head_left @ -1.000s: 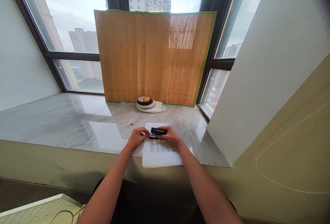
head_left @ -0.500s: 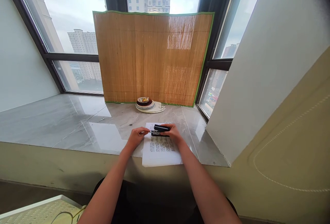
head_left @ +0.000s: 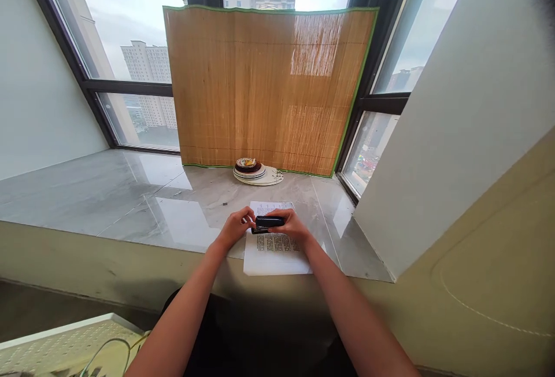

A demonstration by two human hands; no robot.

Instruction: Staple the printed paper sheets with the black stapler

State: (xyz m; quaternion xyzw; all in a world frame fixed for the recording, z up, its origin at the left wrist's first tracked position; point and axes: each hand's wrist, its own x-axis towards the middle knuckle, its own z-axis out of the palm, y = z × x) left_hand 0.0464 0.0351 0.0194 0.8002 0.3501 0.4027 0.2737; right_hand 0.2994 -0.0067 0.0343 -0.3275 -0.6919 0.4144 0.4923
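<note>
My right hand (head_left: 289, 225) is wrapped round a black stapler (head_left: 269, 221), holding it above a printed sheet of paper (head_left: 277, 261). The stapler lies sideways, with its top arm and its base slightly apart at the left end. My left hand (head_left: 237, 228) is at that end, its fingers curled and pinched against the stapler's tip. Whether a small part sits between those fingertips is hidden. The paper lies on the marble sill (head_left: 195, 215), its near edge reaching the sill's front edge.
A stack of plates (head_left: 255, 174) stands at the back of the sill, before a bamboo mat (head_left: 260, 88) leaning on the window. A small dark piece (head_left: 225, 204) lies left of the paper. A white perforated surface with a cable (head_left: 108, 342) is at lower left.
The thin metal rail that stuck out of the stapler's left end is no longer visible. My left hand has come closer to the stapler. The view has shifted slightly.
</note>
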